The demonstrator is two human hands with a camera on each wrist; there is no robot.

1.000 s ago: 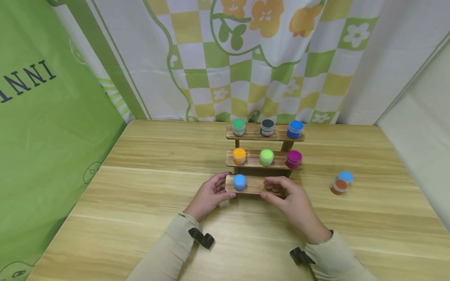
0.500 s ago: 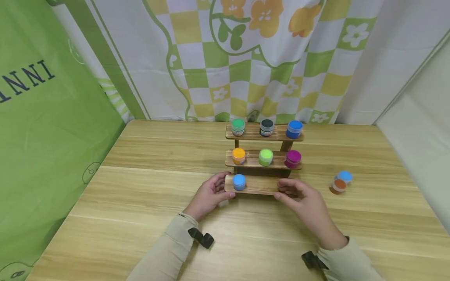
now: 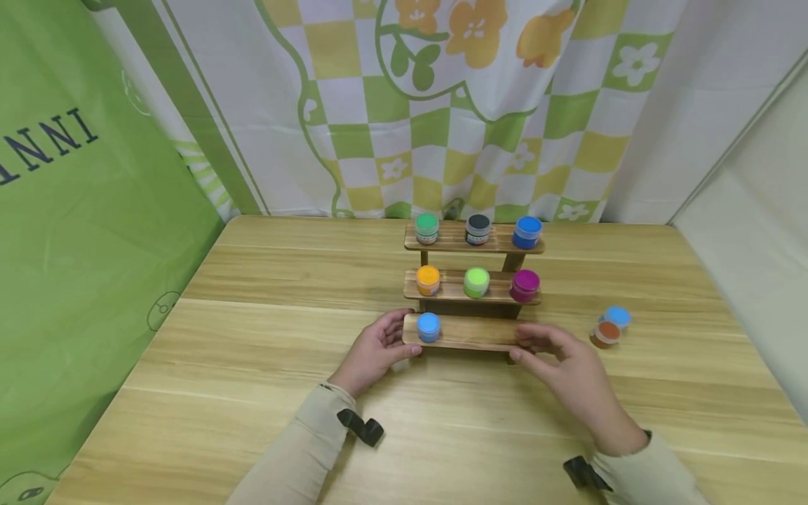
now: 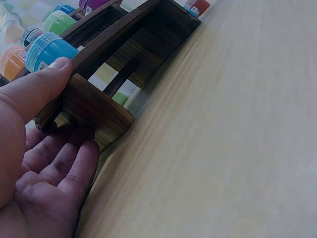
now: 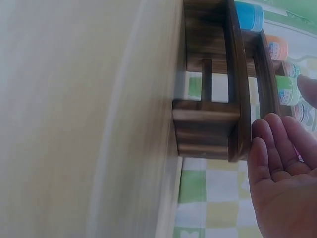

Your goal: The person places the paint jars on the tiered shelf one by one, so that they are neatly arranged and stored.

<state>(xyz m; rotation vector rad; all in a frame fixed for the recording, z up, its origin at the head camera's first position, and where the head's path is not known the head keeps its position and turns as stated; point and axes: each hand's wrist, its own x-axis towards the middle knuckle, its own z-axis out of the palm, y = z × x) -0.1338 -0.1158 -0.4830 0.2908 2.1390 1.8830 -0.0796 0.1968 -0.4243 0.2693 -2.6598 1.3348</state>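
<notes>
A three-tier wooden display rack [image 3: 473, 333] stands on the table, small round paint jars along its tiers. On the lowest tier, at the left, sits one light blue jar [image 3: 428, 327]. My left hand [image 3: 372, 354] holds that tier's left end, thumb at the front edge beside the light blue jar [image 4: 48, 52] and fingers under the board. At the right end is my right hand [image 3: 571, 375], its fingers loosely bent and fingertips right at the board's edge. The right wrist view shows this palm facing up, thumb apart, nothing in its grasp.
The middle tier bears orange [image 3: 428, 280], light green [image 3: 476, 282] and purple [image 3: 525, 285] jars. Above stand green [image 3: 426, 229], black [image 3: 478, 229] and blue [image 3: 527, 232] ones. Another light blue jar [image 3: 618, 318] and a reddish-brown jar [image 3: 607, 334] are on the table at right. A patterned curtain [image 3: 429, 133] hangs behind.
My right hand has slid rightward along the lowest tier, from near its middle to its right end. The left hand, the rack and the jars have stayed in place.
</notes>
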